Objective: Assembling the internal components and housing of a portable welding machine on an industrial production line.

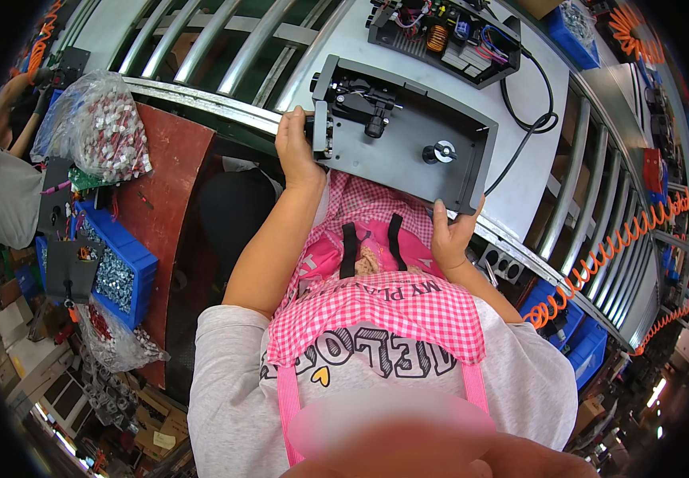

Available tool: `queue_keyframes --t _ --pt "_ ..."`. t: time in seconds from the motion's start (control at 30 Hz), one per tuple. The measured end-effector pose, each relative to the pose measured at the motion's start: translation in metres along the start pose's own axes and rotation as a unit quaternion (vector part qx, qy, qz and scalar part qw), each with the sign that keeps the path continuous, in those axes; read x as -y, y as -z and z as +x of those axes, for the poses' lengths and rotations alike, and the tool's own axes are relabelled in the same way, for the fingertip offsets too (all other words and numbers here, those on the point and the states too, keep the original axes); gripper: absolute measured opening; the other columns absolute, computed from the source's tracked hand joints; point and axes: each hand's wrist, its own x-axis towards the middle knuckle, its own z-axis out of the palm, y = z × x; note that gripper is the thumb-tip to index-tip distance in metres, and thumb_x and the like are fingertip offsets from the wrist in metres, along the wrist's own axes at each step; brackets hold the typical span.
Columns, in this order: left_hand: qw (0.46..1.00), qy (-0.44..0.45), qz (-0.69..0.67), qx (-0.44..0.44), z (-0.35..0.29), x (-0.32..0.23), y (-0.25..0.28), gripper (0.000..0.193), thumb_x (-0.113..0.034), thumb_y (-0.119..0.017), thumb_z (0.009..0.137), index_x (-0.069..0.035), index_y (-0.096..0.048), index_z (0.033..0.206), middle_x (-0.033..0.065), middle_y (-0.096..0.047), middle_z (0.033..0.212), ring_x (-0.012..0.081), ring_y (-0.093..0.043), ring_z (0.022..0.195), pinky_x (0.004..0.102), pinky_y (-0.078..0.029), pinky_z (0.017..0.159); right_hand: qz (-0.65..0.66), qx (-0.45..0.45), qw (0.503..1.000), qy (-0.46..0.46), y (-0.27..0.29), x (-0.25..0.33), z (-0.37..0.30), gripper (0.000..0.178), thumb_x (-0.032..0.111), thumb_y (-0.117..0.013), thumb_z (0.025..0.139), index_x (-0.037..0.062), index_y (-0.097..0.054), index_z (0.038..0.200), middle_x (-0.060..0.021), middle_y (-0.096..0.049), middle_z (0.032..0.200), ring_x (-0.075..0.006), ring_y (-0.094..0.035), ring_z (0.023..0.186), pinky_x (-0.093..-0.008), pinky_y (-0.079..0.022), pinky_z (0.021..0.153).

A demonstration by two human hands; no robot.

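Observation:
A dark grey metal housing [404, 163], open at the top, is held at both ends above the near edge of the work surface. My left hand [296, 151] grips its left end, fingers partly hidden by the wall. At its near right corner my right hand [454, 235] holds on, thumb against the near side and fingers mostly out of sight. Inside the housing sit a black feed-like mechanism [372, 107] on the left and a round black-and-silver fitting [440, 151] on the right.
Beyond the housing stands a similar chassis with wired electronics [456, 48]; its black cable [551, 99] loops right. Metal rollers [201, 40] flank the white surface [520, 167]. Left are a blue bin of screws [133, 259] and a bag of connectors [109, 127]. Orange coiled hose [607, 251] hangs right.

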Motion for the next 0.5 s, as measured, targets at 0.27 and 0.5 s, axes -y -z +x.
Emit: queue_keyframes --t 0.27,0.5 --pt "1.0 -0.006 -0.007 -0.001 -0.0026 -0.002 -0.0041 0.022 -0.029 -0.058 0.103 -0.008 -0.059 0.095 0.003 -0.065 0.089 0.0103 -0.06 0.08 0.0259 -0.05 0.074 0.017 -0.002 1.0 -0.011 -0.002 -0.0051 -0.0029 0.072 0.011 -0.066 0.092 -0.01 -0.03 0.151 -0.0287 -0.037 0.149 -0.0423 -0.038 0.138 -0.0474 -0.027 0.117" --pt "1.0 -0.007 -0.006 -0.001 -0.0026 -0.0023 -0.0043 0.023 -0.029 -0.058 0.103 -0.008 -0.059 0.095 0.0029 -0.064 0.089 0.0103 -0.06 0.081 0.026 -0.05 0.074 0.028 -0.008 0.999 -0.018 -0.0025 -0.0038 -0.003 0.072 0.01 -0.066 0.092 -0.0101 -0.03 0.151 -0.0289 -0.037 0.149 -0.0424 -0.038 0.138 -0.0474 -0.027 0.117"
